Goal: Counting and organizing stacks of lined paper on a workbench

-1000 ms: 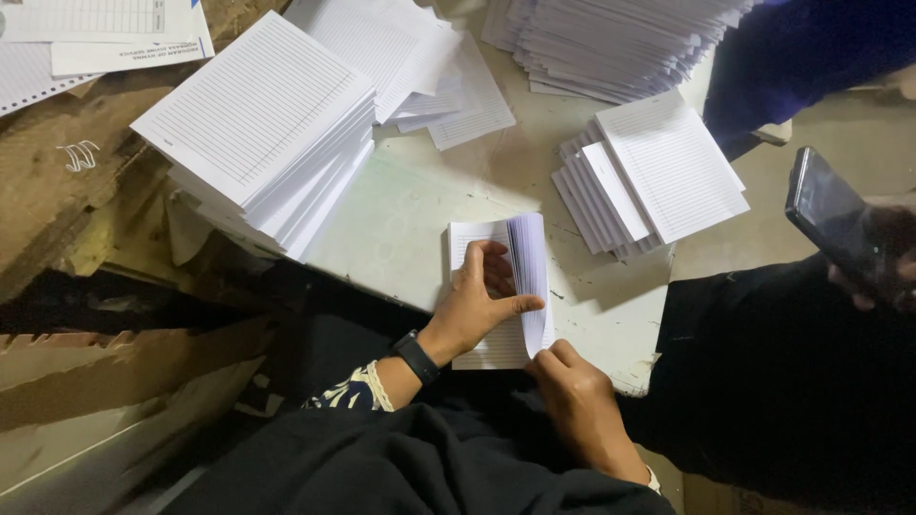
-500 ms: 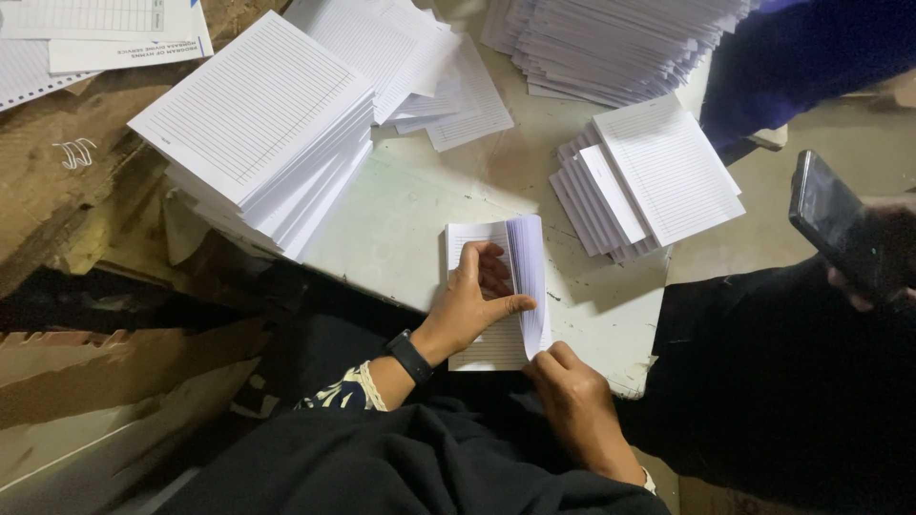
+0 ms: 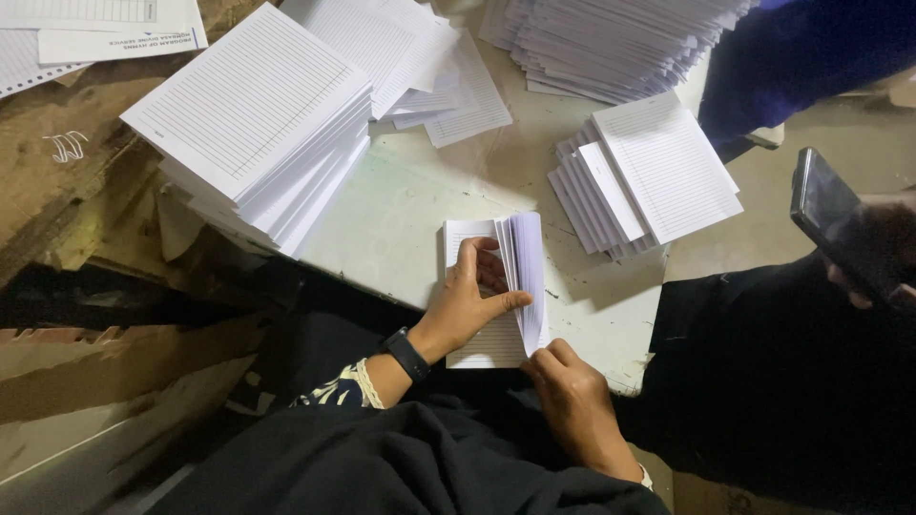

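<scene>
Nearest the camera, the right hand [image 3: 572, 401] curls around the bottom edge of a small block of lined sheets [image 3: 496, 286], fingers closed on its lower right corner at the near rim of the worktop [image 3: 401, 219]. Just above it the left hand [image 3: 472, 300], with a dark watch [image 3: 408, 354] at the wrist, lies across the block: its fingers are bent between the leaves and the thumb presses against a raised fan of pages, so part of the block stands up on edge while the rest lies flat beneath the palm. The block sits at the front of the pale worktop, partly overhanging its edge.

By the look of it, the leafing is about midway; a good share of the pages stands lifted to the right, and more lies under the left hand.

Farther back, a fanned pile of similar small sheets [image 3: 649, 172] rests to the right, a thick stack of larger lined sheets [image 3: 258, 124] to the left, and a long spread of stacked sheets [image 3: 611, 43] at the far edge. At the right, another person's hand holds a dark phone [image 3: 835, 224].
</scene>
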